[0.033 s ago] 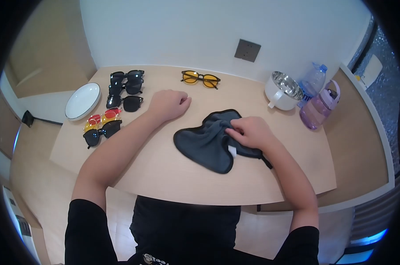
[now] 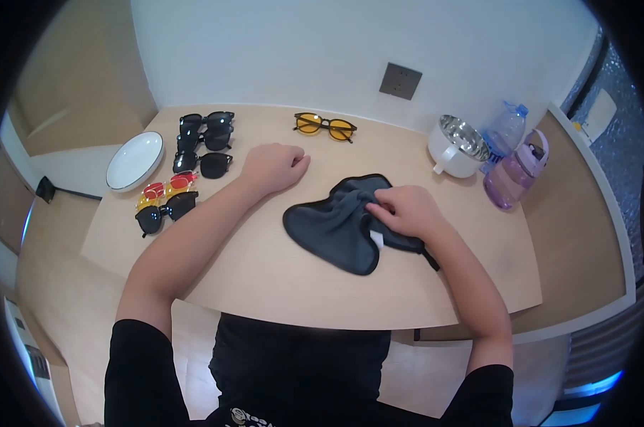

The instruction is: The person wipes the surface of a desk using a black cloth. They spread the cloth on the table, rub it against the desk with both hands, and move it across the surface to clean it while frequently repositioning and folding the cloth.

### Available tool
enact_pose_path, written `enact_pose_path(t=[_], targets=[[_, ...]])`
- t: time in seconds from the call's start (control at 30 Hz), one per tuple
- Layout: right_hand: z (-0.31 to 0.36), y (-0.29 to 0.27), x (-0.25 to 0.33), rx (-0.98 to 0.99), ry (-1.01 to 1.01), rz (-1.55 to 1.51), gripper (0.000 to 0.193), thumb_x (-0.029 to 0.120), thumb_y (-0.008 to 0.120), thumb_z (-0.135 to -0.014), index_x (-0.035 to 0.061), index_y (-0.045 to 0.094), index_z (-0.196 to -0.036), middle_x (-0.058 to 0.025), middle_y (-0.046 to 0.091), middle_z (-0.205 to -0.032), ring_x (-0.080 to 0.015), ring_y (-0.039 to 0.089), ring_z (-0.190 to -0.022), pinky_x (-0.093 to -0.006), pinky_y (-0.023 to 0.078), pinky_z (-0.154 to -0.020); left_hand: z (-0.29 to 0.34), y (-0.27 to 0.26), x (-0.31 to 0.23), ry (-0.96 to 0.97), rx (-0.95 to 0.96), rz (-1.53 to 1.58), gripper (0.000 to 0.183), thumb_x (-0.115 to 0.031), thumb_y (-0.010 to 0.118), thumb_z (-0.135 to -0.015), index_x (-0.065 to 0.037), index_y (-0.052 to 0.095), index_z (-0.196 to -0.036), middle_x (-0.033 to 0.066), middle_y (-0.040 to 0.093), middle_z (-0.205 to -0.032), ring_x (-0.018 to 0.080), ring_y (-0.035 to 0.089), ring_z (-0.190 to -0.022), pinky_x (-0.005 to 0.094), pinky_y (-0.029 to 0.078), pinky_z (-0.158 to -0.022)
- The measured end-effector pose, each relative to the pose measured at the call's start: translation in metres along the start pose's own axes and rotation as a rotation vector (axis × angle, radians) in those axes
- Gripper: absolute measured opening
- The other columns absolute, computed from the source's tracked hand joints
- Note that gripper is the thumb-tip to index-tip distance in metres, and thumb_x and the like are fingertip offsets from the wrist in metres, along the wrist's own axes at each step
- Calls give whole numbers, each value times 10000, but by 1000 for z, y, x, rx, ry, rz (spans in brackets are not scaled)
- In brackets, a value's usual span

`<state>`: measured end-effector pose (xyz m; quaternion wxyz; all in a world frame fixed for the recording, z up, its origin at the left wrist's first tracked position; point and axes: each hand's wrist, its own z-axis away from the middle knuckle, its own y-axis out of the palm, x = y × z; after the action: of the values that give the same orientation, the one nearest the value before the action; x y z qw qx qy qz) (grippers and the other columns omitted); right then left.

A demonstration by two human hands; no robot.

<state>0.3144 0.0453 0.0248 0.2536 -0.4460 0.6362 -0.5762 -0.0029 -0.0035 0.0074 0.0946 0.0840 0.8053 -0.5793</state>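
A dark grey cleaning cloth point(image 2: 336, 233) with black edging lies rumpled on the wooden table point(image 2: 265, 285). Its middle is bunched up where my right hand point(image 2: 409, 211) pinches it between thumb and fingers. A small white tag pokes out beside that hand, and a black loop hangs off the near right corner. My left hand point(image 2: 273, 169) rests on the tabletop as a loose fist, with nothing seen in it. Beyond it, near the wall, stand yellow-lensed glasses point(image 2: 325, 127) with a dark frame.
Left of my left forearm sit several dark sunglasses point(image 2: 204, 165), red-lensed glasses point(image 2: 169, 186) and a white oval dish point(image 2: 135, 161). At the far right stand a white cup with a metal inside point(image 2: 450, 158), a clear plastic bottle point(image 2: 505, 128) and a purple bottle point(image 2: 508, 179).
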Motion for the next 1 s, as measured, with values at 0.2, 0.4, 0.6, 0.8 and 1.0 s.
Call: enact_pose_path(t=[0.2,0.4,0.6,0.8,1.0], targets=[[7,0,39,17,-221,42,229,320,680,-974,110,668,-882,-92,693,-784,-362,696,-740,-483,544,-653,4,-1,5,35,-70,2,382,-422,608,-1023,-123,766,-845,122,729,-753,352,719,-749,491,556,-695],[6,-1,69,57,-376,-51,295,304,686,-973,102,608,-772,-77,635,-708,-334,673,-676,-453,522,-592,2,-6,0,42,-43,3,358,-403,583,-1019,-153,806,-893,122,766,-810,354,746,-789,503,583,-743],[-1,3,36,-44,-186,-13,302,283,715,-949,97,597,-743,-81,616,-673,-324,646,-637,-426,486,-571,2,-5,2,5,14,3,349,-413,589,-1021,-159,809,-928,109,777,-843,339,751,-827,490,582,-752],[2,1,21,-22,-13,68,277,316,661,-989,103,662,-812,-100,681,-731,-352,683,-700,-482,528,-627,1,3,2,37,-55,22,360,-425,614,-1023,-138,790,-897,118,751,-789,360,727,-767,481,568,-707],[16,-1,74,130,-399,-51,197,252,696,-914,97,630,-813,-75,657,-733,-322,687,-705,-448,543,-625,5,4,5,53,-60,24,355,-421,620,-1015,-139,796,-890,123,754,-789,366,728,-756,494,569,-711]])
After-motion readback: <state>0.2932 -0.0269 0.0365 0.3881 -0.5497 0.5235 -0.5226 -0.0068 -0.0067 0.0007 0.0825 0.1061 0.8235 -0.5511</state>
